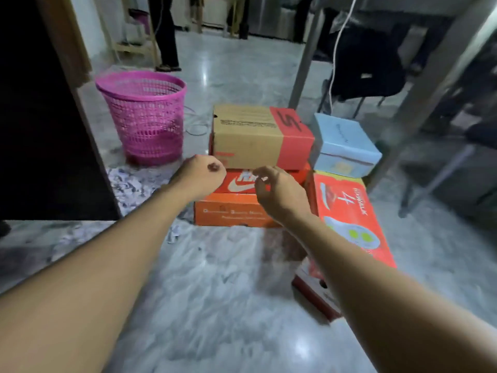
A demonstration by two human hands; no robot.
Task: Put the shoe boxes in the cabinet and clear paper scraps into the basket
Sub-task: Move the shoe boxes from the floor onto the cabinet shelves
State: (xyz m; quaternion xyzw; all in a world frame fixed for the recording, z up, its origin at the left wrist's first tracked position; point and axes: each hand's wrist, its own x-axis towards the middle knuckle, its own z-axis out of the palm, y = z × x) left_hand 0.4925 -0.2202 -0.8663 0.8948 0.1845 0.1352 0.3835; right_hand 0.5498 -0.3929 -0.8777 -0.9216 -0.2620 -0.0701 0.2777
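Four shoe boxes sit stacked on the floor (215, 278); the brown box (258, 135) tops the orange box (234, 211). The left hand (200, 175) is curled shut, empty; the right hand (279, 196) has fingers loosely open. The cardboard looks stiff and light, best gripped at both ends. Paper scraps (134, 184) lie near the pink basket (146, 117).

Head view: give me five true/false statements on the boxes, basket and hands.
1. The pink basket stands upright on the floor. True.
2. The brown-and-red box lies on top of the orange Nike box. True.
3. The light blue box sits inside the basket. False: it rests on the red box, right of the stack.
4. The paper scraps are already in the basket. False: they lie on the floor near it.
5. The right hand grips a box. False: its fingers are curled but hold no box; the left hand is closed in a loose fist.
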